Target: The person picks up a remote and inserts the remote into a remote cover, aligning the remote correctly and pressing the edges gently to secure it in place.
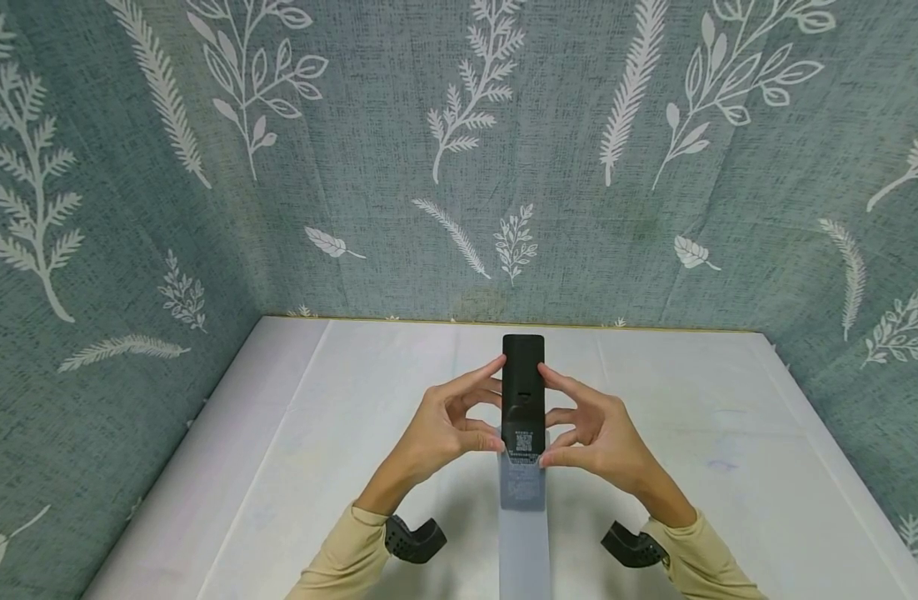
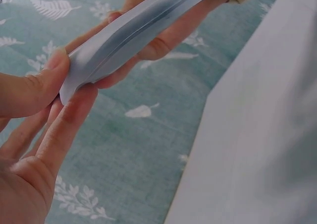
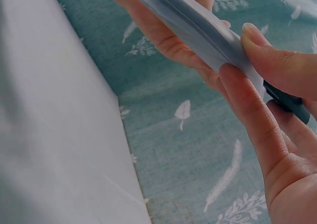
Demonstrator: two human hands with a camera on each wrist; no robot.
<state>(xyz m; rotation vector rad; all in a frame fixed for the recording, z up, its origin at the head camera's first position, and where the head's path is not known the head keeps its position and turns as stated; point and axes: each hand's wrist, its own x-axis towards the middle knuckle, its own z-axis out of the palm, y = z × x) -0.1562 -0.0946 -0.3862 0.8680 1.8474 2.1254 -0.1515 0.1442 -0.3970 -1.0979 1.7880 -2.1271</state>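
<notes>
A black remote control (image 1: 523,375) is held up over the table, its back with a printed code facing the head camera. Its lower end sits inside a long, translucent plastic sleeve (image 1: 524,542), which hangs toward me; the upper part is bare. My left hand (image 1: 440,429) holds the left edge, index fingertip on the remote and thumb near the sleeve's mouth. On the opposite edge my right hand (image 1: 601,433) mirrors this grip. Both wrist views show thumb and a finger pinching the sleeve (image 2: 124,35); the remote's dark end (image 3: 287,102) sticks out in the right one.
Beneath the hands lies a white table (image 1: 339,467). Blue-green cloth (image 1: 384,150) with white leaf prints stands behind it and on both sides. Each wrist carries a black band mount (image 1: 414,540).
</notes>
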